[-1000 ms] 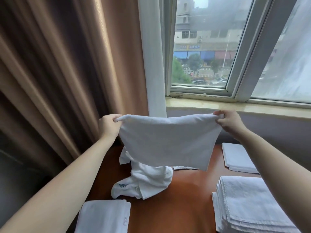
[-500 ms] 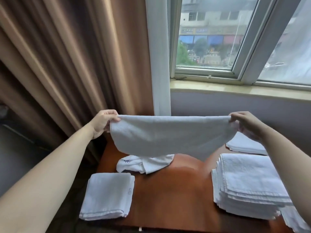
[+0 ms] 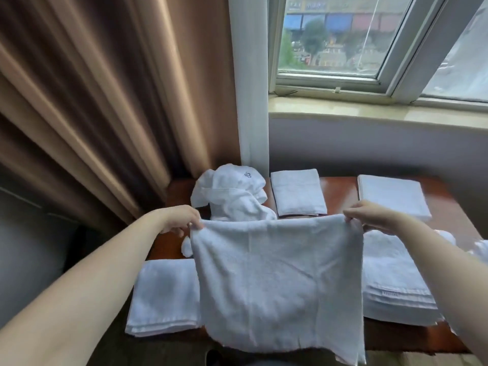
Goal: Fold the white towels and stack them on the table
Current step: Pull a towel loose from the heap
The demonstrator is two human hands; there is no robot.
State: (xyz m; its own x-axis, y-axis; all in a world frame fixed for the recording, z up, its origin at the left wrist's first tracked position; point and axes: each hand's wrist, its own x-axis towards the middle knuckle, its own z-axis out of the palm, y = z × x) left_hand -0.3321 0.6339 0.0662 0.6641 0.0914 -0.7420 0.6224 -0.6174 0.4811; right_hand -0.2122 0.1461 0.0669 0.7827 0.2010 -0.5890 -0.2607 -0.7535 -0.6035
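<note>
Above the table (image 3: 340,191), both hands, left (image 3: 182,220) and right (image 3: 369,216), pinch the towel's (image 3: 277,281) 2 top corners; it hangs lengthwise below them.

Brown curtain (image 3: 105,101) beside daylit window (image 3: 332,35)

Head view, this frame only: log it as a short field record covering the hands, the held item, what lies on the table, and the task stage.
left hand: pinches held towel's top left corner
right hand: pinches top right corner
held towel: white, hanging flat before the table
unfolded pile: crumpled, far left
folded towels: near-left towel; near-right stack; far-middle towel; far-right towel
stage: folding, not yet stacked
</note>
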